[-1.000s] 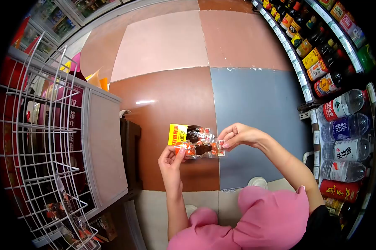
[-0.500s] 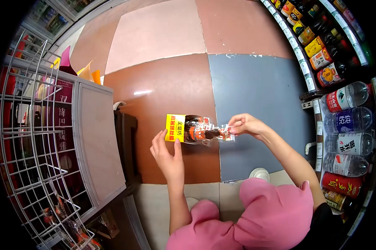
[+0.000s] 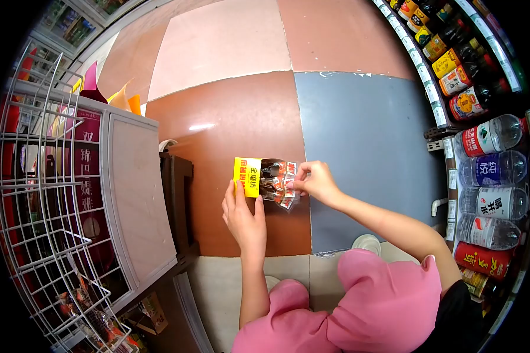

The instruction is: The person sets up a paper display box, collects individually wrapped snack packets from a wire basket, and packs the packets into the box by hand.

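Observation:
A snack package with a yellow header card and clear packets of dark food hangs between my hands, above the brown floor tile. My left hand is at the header card's lower edge, its thumb and fingers apart, and the fingertips touch the card. My right hand pinches the clear packets at the package's right end, thumb against fingertips.
A white wire rack stands at the left beside a grey cabinet, with more packages low in the rack. Shelves at the right hold sauce bottles and water bottles. Floor tiles lie between.
My right hand has moved left toward the header card, and the packets that were stretched out to the right now lie bunched together. My left hand has shifted slightly right, off its earlier grip.

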`<move>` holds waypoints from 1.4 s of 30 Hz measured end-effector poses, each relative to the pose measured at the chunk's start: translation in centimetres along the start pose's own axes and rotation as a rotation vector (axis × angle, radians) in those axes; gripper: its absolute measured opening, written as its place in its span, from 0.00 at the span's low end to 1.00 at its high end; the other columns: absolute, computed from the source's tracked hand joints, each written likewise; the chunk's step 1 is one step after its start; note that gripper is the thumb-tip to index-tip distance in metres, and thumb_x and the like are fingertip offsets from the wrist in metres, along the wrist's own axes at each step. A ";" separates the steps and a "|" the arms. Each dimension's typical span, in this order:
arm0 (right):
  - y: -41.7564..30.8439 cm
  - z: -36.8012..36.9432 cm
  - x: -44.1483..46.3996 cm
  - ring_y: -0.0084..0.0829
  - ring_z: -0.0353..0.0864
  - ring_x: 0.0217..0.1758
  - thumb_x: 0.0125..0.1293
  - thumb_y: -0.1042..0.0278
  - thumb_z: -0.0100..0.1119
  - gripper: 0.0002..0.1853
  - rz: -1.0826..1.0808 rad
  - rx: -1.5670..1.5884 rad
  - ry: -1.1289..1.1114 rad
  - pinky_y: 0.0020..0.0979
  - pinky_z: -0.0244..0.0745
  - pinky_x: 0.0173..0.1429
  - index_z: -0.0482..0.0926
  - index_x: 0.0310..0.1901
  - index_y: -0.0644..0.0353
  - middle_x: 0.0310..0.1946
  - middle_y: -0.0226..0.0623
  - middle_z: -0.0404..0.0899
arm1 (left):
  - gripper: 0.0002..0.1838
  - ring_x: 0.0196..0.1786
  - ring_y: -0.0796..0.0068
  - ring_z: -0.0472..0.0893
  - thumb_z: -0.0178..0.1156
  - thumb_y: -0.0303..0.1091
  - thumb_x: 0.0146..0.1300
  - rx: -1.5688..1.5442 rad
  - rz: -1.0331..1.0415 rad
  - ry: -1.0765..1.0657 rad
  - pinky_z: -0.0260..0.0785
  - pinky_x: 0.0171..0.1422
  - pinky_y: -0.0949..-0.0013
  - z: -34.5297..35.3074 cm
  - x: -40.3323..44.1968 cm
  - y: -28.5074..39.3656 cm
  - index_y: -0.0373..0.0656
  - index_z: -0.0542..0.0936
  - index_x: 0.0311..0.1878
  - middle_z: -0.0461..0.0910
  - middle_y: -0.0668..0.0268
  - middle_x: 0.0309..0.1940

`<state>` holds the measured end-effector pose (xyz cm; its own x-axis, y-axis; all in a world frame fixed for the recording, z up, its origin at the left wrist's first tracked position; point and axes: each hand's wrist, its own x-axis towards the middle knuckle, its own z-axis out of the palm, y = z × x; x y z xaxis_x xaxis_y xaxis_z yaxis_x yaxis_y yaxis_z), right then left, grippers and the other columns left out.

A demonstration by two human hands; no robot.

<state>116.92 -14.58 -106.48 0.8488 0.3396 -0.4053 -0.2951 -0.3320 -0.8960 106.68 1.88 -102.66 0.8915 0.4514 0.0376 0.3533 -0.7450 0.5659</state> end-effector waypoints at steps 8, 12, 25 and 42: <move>0.8 -0.1 0.8 0.28 0.77 0.23 0.48 0.62 0.79 0.19 -0.128 -0.397 0.053 0.33 0.71 0.29 0.76 0.18 0.63 0.20 0.36 0.79 | 0.30 0.68 0.53 0.67 0.65 0.34 0.63 0.058 -0.014 -0.015 0.60 0.69 0.51 0.4 -0.1 0.2 0.32 0.71 0.66 0.66 0.52 0.69; -0.1 -0.6 0.2 0.33 0.79 0.29 0.46 0.50 0.79 0.21 -0.184 -0.535 0.031 0.35 0.72 0.34 0.80 0.25 0.60 0.25 0.34 0.78 | 0.33 0.70 0.52 0.64 0.65 0.35 0.62 0.051 -0.024 -0.023 0.58 0.69 0.49 0.1 -0.2 0.5 0.31 0.69 0.68 0.64 0.51 0.70; -13.8 -1.3 -4.1 0.24 0.72 0.27 0.46 0.61 0.80 0.19 -0.574 -0.387 0.194 0.27 0.66 0.30 0.81 0.35 0.60 0.27 0.31 0.75 | 0.37 0.70 0.48 0.61 0.65 0.38 0.61 -0.083 0.011 0.038 0.56 0.69 0.47 -2.8 -0.8 3.3 0.38 0.64 0.72 0.60 0.53 0.72; -41.9 10.9 -16.4 0.41 0.81 0.39 0.53 0.69 0.68 0.11 -1.445 -0.621 -0.347 0.36 0.72 0.46 0.81 0.36 0.67 0.33 0.42 0.82 | 0.32 0.63 0.53 0.68 0.64 0.36 0.61 -0.330 0.172 0.182 0.61 0.67 0.51 -6.0 -2.6 4.9 0.40 0.69 0.69 0.69 0.57 0.65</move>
<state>110.53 3.36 -64.26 0.0840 0.8141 0.5746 0.9125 0.1689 -0.3727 104.40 -0.03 -95.01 0.8543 0.4357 0.2834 0.0672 -0.6332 0.7711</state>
